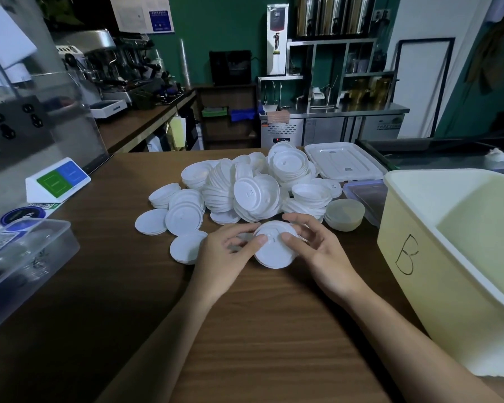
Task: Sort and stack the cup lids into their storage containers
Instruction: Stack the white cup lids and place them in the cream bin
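A small stack of white cup lids (274, 251) sits low over the wooden counter (245, 330). My left hand (227, 251) holds its left edge, thumb on top. My right hand (314, 245) holds its right edge, thumb on top and fingers curled round the far rim. Behind them lies a big heap of white lids (245, 187), some nested, some loose. A short stack of translucent lids (344, 214) stands at the heap's right. A pale yellow tub marked "B" (413, 274) stands at the right. A clear plastic box (26, 257) is at the left.
A white rectangular container lid (345, 162) and a clear lidded box (367, 199) lie behind the tub. A green and blue QR sign (58, 180) stands at the left. Coffee machines and steel shelving line the back.
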